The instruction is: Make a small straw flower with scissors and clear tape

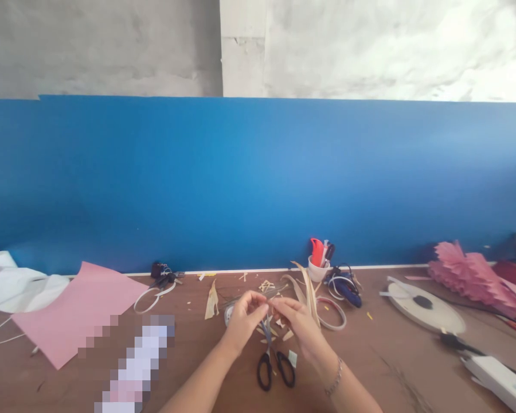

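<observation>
My left hand [245, 320] and my right hand [297, 322] meet fingertip to fingertip over the middle of the table, both pinched. What they hold between them is too small to name. Just below the hands lie black-handled scissors [264, 371], blades pointing away from me and partly hidden by the fingers. Dry, pale husk strips [312, 295] stand up behind my right hand. Another piece of husk [212, 301] rests left of my left hand, with small scraps scattered around.
Behind the hands stands a white cup [317, 269] with pens and a red tool. Pink paper [81, 310] lies left. A tape roll [333, 314], a pale disc [425, 307], pink pleated paper [477, 278] and a white power strip [499, 381] are right. A blue partition [241, 183] borders the table.
</observation>
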Demonstrator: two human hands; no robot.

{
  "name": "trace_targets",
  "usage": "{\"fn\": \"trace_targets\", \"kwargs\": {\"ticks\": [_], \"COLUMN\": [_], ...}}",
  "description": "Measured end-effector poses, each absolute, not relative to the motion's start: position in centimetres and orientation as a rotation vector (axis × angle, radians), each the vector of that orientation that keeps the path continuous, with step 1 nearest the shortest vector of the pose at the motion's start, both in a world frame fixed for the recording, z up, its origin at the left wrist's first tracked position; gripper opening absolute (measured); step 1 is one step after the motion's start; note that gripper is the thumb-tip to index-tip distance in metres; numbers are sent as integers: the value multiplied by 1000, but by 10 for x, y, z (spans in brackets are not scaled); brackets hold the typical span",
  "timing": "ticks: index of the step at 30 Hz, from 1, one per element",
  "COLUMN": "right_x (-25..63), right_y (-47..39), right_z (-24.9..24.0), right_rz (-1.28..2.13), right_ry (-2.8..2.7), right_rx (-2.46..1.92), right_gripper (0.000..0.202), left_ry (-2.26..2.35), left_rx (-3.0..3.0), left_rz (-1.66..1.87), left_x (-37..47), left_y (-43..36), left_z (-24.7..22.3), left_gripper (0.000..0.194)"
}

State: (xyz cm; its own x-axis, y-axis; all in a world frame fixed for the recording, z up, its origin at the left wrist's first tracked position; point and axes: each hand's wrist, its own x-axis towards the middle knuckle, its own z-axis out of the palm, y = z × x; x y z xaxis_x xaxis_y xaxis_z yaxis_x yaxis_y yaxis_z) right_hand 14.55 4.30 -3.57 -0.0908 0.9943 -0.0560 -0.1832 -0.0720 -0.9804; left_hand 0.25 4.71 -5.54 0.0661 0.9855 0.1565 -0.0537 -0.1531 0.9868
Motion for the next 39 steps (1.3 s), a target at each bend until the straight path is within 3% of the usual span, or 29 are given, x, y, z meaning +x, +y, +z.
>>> {"fn": "trace_targets", "kwargs": {"ticks": [12, 17, 26, 29, 35, 39], "right_x": [146, 150, 158, 156, 151, 152], "right_y": [47, 47, 48, 48, 47, 46], "right_z": [-39, -41, -46, -45, -42, -40], "right_rz": [1174, 792, 271, 279, 617, 507], "right_ry": [-1297, -1634, -1996, -1981, -1723, -1775], "right_rx": [-1078, -1009, -974, -980, -1100, -1144], "right_gripper": [25, 15, 25, 24, 13, 13], "left_ry": [1047, 1004, 869, 906, 999, 1042], "left_rx": [1200, 1048, 893, 967, 1088, 1114], "left_rz": [1170, 1152, 1125, 1118, 1192, 1239], "left_x": [8, 7, 4, 4, 5, 7], "left_y": [45, 44, 45, 45, 43, 41], "left_z": [-52, -47, -48, -47, -43, -41], "left_gripper": [22, 16, 19, 18, 14, 15]}}
